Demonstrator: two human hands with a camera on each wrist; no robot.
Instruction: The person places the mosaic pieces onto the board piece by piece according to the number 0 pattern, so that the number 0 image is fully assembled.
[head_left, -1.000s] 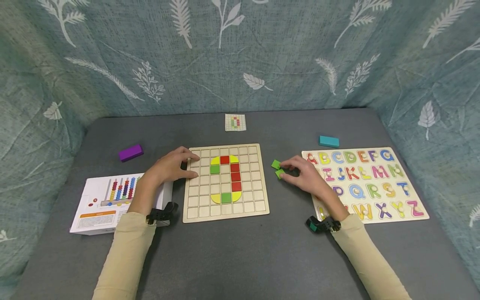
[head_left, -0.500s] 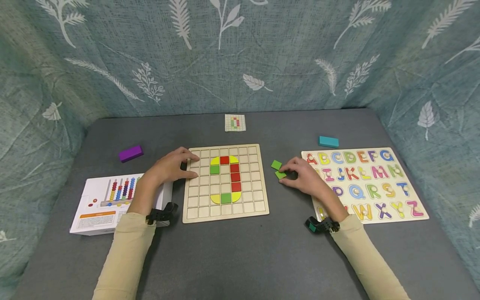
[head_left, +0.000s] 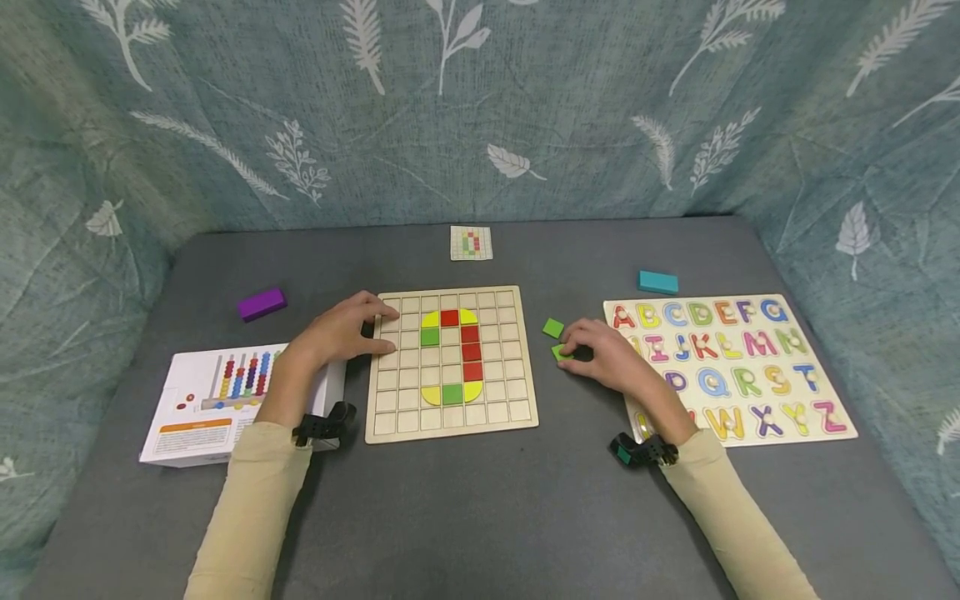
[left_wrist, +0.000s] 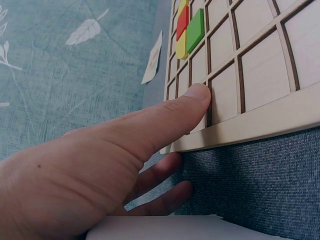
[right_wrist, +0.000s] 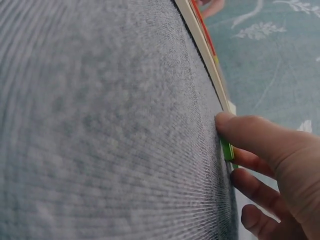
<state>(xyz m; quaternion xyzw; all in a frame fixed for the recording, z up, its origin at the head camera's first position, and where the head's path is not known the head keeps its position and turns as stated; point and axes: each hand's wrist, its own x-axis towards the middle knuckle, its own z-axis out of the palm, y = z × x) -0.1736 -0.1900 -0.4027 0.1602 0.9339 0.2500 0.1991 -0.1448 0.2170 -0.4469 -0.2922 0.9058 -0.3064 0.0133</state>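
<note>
A wooden grid board (head_left: 510, 400) lies mid-table, with red, green and yellow tiles forming a ring-like figure in its cells. My left hand (head_left: 341, 329) rests on the board's left side; in the left wrist view its straight thumb (left_wrist: 170, 112) presses on the cells near the edge. My right hand (head_left: 603, 354), to the right of the board, pinches a green square tile (head_left: 559, 352) between thumb and fingertips, low over the table. The same green tile (right_wrist: 227, 149) shows partly between the digits in the right wrist view. Just behind it lies another green square tile (head_left: 553, 327).
A small pattern card (head_left: 471, 243) lies behind the board. An alphabet puzzle board (head_left: 742, 367) sits at right, partly under the right forearm. A white box (head_left: 195, 400) is under the left forearm. Purple (head_left: 262, 305) and teal blocks (head_left: 657, 282) lie farther back.
The right hand's fingers have shifted slightly off the farther green tile and closed around the nearer one. The left hand and the board have stayed in place.
</note>
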